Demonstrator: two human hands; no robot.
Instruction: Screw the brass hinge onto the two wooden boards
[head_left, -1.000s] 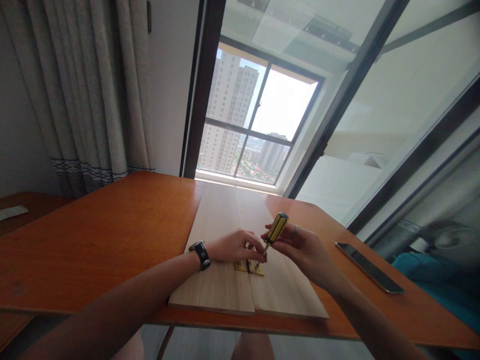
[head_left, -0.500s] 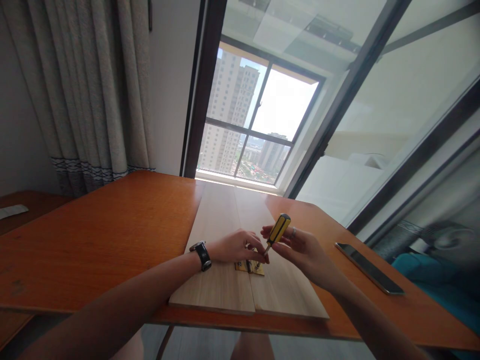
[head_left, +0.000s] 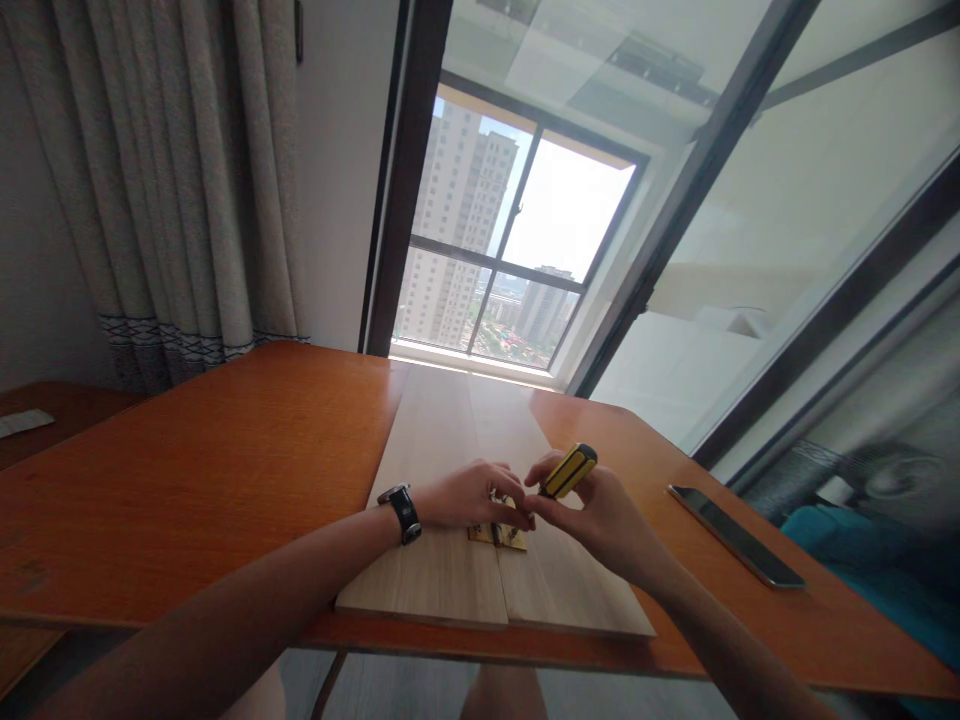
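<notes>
Boards: two pale planks, left board (head_left: 424, 585) and right board (head_left: 574, 590), side by side on the orange table (head_left: 225, 480), long axes running near to far.
Hinge: brass-coloured hinge (head_left: 498, 537) across the seam towards the near end; its far part is covered by fingers, its holes hard to make out.
Left hand (head_left: 480, 495): over the hinge, fingertips drawn narrow; what they pinch, I cannot tell.
Right hand (head_left: 592, 510): fingers wrapped round the screwdriver (head_left: 570, 470) above the right board.
Screwdriver: slanted, yellow-and-black handle rising to the far right, working end pointing down near-left; shaft and tip hidden by fingers.
Window (head_left: 517, 230): far side, partly washed out by glare.
</notes>
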